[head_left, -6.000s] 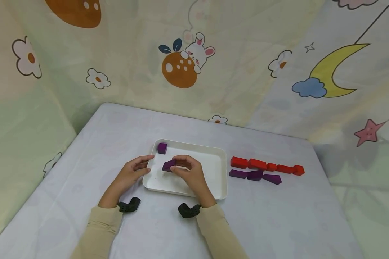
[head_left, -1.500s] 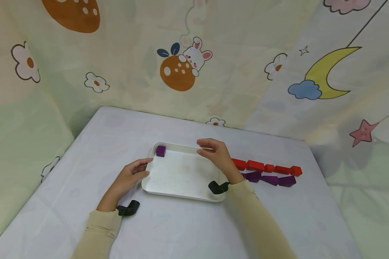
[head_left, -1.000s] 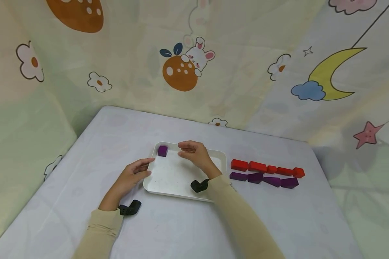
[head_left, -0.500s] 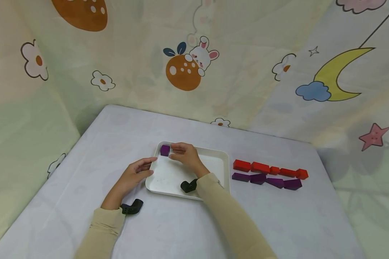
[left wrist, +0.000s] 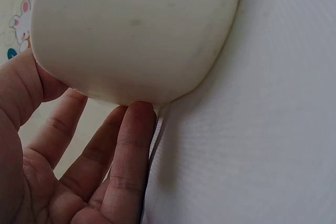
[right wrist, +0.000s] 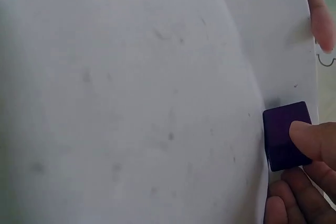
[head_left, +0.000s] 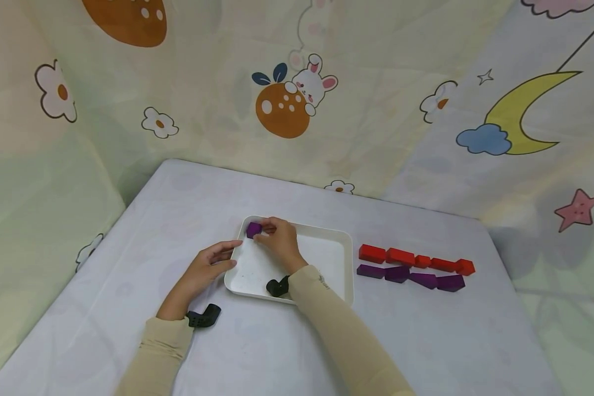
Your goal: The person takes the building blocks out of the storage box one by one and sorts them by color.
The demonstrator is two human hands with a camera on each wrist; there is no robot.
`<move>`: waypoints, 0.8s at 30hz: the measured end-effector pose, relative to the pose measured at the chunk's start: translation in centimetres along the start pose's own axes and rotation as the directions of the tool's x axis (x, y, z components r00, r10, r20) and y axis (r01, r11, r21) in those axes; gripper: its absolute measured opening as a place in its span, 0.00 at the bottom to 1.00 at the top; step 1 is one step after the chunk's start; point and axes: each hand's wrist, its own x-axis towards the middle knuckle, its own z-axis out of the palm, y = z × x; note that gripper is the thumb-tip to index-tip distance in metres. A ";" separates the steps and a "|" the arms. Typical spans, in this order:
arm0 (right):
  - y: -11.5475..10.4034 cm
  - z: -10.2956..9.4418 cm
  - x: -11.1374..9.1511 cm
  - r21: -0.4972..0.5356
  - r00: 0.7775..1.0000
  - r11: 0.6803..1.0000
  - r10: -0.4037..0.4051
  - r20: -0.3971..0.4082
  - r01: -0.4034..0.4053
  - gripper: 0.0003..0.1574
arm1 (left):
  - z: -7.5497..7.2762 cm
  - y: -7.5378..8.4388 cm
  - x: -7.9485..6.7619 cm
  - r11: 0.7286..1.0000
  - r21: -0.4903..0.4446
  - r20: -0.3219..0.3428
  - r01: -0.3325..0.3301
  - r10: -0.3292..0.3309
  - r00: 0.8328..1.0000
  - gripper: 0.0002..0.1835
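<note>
A purple cube-like block [head_left: 253,230] sits in the far left corner of the white tray [head_left: 322,258]. My right hand [head_left: 283,242] pinches this block between thumb and fingers; in the right wrist view the thumb lies on the face of the purple block [right wrist: 283,135], close by the tray wall. At the tray's left side, my left hand [head_left: 200,272] rests with extended fingers and thumb against the rim. The left wrist view shows its fingertips [left wrist: 139,111] touching the outer wall of the tray [left wrist: 131,35].
To the right of the tray, a row of several red blocks [head_left: 401,257] lies behind a row of several purple blocks [head_left: 397,274]. All stand on a white-covered table [head_left: 425,341], with a patterned cloth [head_left: 366,110] hanging behind it.
A purple block that my right hand held over the tray now ends the purple row. My right hand has come back leftward and taken hold of the corner block. The left hand stays put.
</note>
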 end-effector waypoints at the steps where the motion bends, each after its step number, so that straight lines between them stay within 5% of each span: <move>1: -0.1 -0.2 0.0 0.007 1.000 1.000 0.011 0.010 -0.011 0.20 | 0.1 0.0 0.0 1.000 0.001 0.001 0.001 -0.001 1.000 0.29; 7: -0.8 -2.4 -0.7 0.149 0.993 0.987 0.048 0.108 -0.064 0.20 | 0.2 0.0 0.2 1.000 0.015 -0.002 0.021 -0.021 1.000 0.29; 14: -2.2 -6.1 -2.0 0.329 0.978 0.943 -0.013 0.208 -0.057 0.21 | 0.3 0.2 0.1 0.999 0.023 -0.007 0.047 -0.046 0.999 0.30; 24: -2.1 -11.3 -4.6 0.396 0.975 0.917 -0.117 0.191 0.032 0.25 | 0.3 0.3 -0.1 0.999 0.020 -0.007 0.047 -0.047 0.999 0.30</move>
